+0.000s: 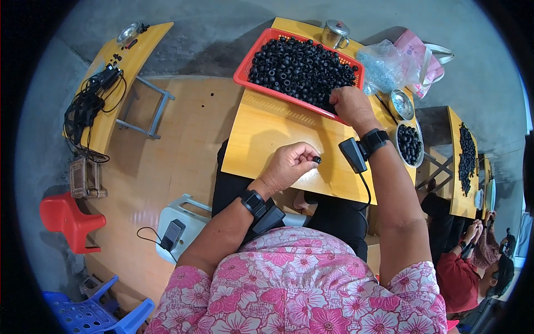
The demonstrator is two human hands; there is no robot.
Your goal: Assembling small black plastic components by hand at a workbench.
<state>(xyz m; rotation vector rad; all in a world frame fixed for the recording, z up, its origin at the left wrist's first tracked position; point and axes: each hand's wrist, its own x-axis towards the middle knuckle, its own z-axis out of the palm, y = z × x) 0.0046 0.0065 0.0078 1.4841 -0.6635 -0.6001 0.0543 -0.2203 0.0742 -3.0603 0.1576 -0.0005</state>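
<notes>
Between the thumb and fingertips of my left hand [286, 166] is a small black round piece [316, 160], held just above the near part of the yellow table [250, 142]. My right hand [353, 107] reaches over the near right corner of a red plastic basket [243, 75], its fingers curled down among the parts. Whatever they grip is hidden. Heaped in the basket are many small black ring-like pieces [295, 67], some with open holes showing.
Right of the basket stand a tub of black pieces [409, 146] and a metal bowl [401, 104]. A lidded metal mug [335, 34], plastic bags [384, 64] and a pink bag [425, 61] lie behind. Cables [92, 106] cover a left table. Another person [464, 278] sits at right.
</notes>
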